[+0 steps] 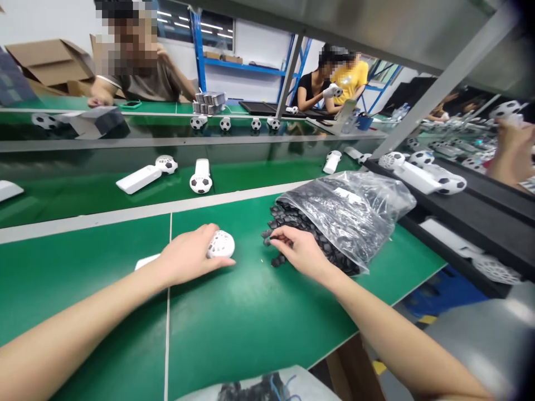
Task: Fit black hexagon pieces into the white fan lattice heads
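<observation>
Across the green desk (pixel 234 340), at one o'clock, a clear plastic bag (pixel 355 200) lies on its side, spilling small black pieces (pixel 301 234) from its mouth. At the spill's edge, the right hand (pixel 301 253) pinches one piece between its fingers. At eleven o'clock, the left hand (pixel 188 256) curves around a white perforated ball shell (pixel 220 245), gripping it.

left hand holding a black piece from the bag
No, the left hand is on a white perforated ball, while the right hand is at the black pieces.
</observation>
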